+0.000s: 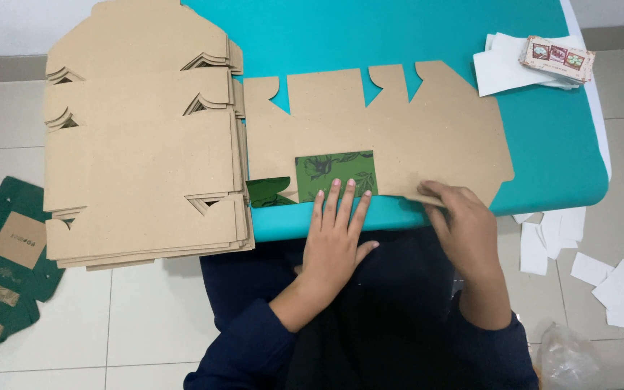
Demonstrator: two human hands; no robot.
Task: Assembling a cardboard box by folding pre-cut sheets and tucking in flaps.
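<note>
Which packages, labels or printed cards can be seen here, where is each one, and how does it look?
Flat box blank: table centre, brown card, green leafy panel under left hand; right hand on its near edge.
Stack of blanks: table left, brown.
Small printed pack: far right, on white sheets, rectangular, beige with pictures.
Green flattened boxes: floor left.

Left hand (pixel 335 235) lies flat, fingers spread forward; right hand (pixel 464 220) curls, fingertips pinching in a grip.
</note>
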